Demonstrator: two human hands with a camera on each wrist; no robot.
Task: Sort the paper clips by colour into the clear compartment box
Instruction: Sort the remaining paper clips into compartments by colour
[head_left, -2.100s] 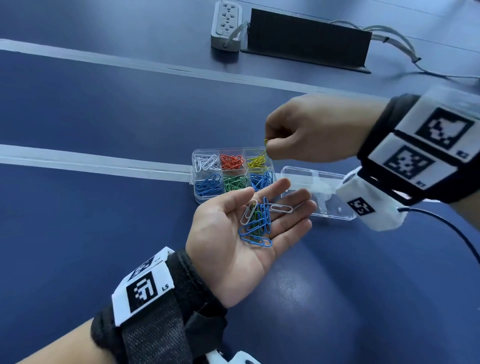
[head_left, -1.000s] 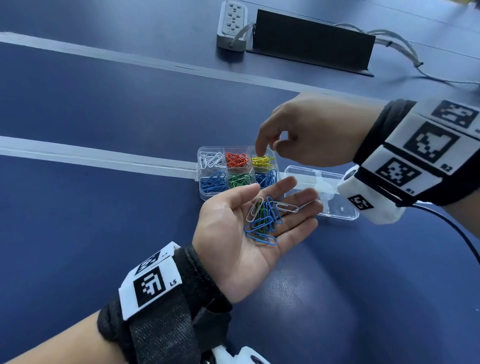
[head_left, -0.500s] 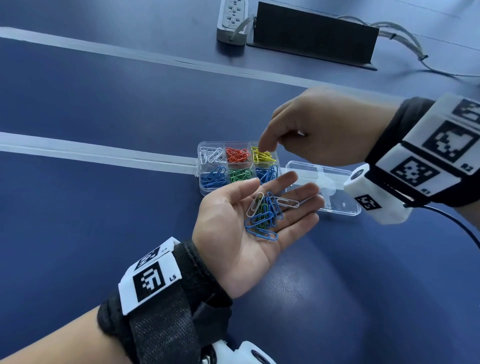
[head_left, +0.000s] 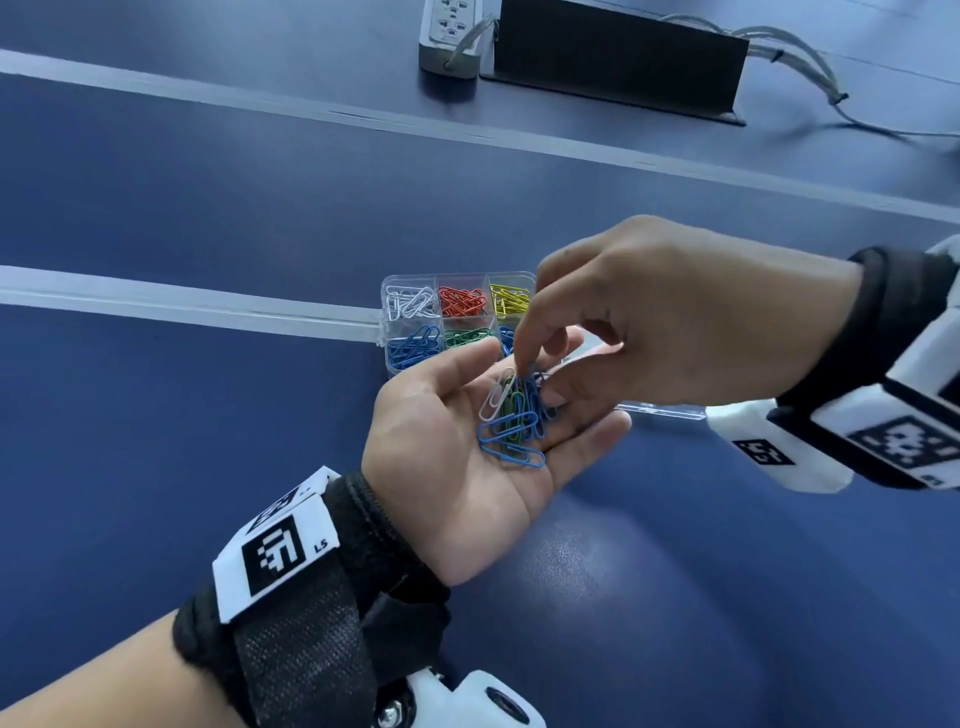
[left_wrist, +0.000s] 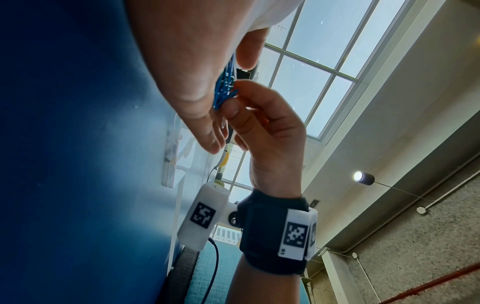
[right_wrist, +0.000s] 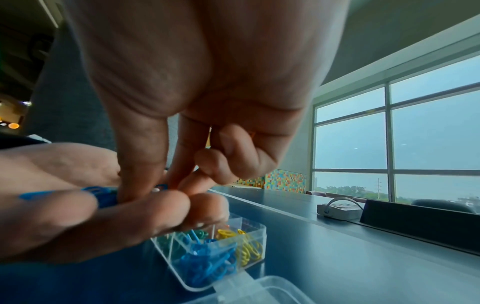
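A left hand (head_left: 467, 452) is held palm up with fingers straight and relaxed, and a small tangled heap of paper clips (head_left: 514, 421) is cradled across the base of its fingers: mostly blue, with one white clip (head_left: 497, 395) lying at the thumb side of the heap and a green one partly buried beneath. From above, a right hand (head_left: 675, 322) is lowered onto the heap, its forefinger and thumb drawn together at the far end of the clips; whether a clip is actually pinched cannot be told. Just beyond the left fingertips, a clear compartment box (head_left: 387, 312) rests on the blue tabletop (head_left: 208, 426), with white, red, yellow, blue and green clips already kept apart, and its open lid (right_wrist: 259, 288) is hinged out under the right wrist. The clips are judged very light, stiff, springy wire with a smooth, slippery coating, and apt to hook together. One rounded end is best pinched by the fingertips and lifted slowly, so that snagged neighbours fall free.
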